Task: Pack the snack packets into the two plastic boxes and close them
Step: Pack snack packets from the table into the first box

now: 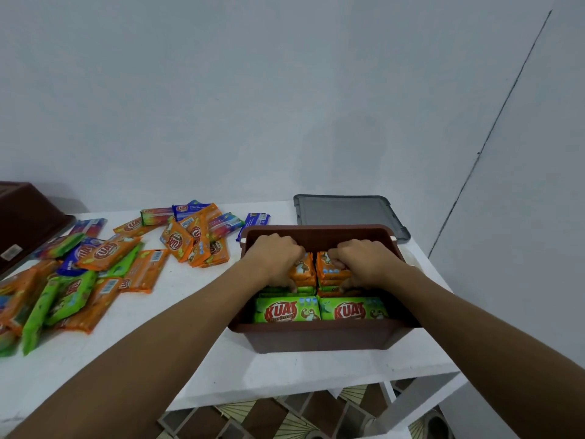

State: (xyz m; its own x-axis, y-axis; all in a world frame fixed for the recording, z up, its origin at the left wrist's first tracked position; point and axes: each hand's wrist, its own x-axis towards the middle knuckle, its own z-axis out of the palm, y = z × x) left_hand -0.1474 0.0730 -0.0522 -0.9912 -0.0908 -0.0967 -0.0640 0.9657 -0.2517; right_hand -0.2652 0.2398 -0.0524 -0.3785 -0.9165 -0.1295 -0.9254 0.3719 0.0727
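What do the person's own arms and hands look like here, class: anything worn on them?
Both forearms are bare up to the frame edge, with no sleeves in view. The left hand and right hand wear no gloves, and no watch, bracelet or ring is visible.

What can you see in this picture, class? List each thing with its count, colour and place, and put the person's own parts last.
open box: one, brown, on the table in front of the person.
packed packets: several, green nearest, orange behind, inside the open box.
loose packets: many, uncounted; orange, green and blue, scattered on the table's left.
lid: one, grey, lying flat behind the open box.
second box: one, dark brown, far left edge, partly out of view.
table: one, white.
left hand: one, on the orange packets in the box.
right hand: one, likewise.
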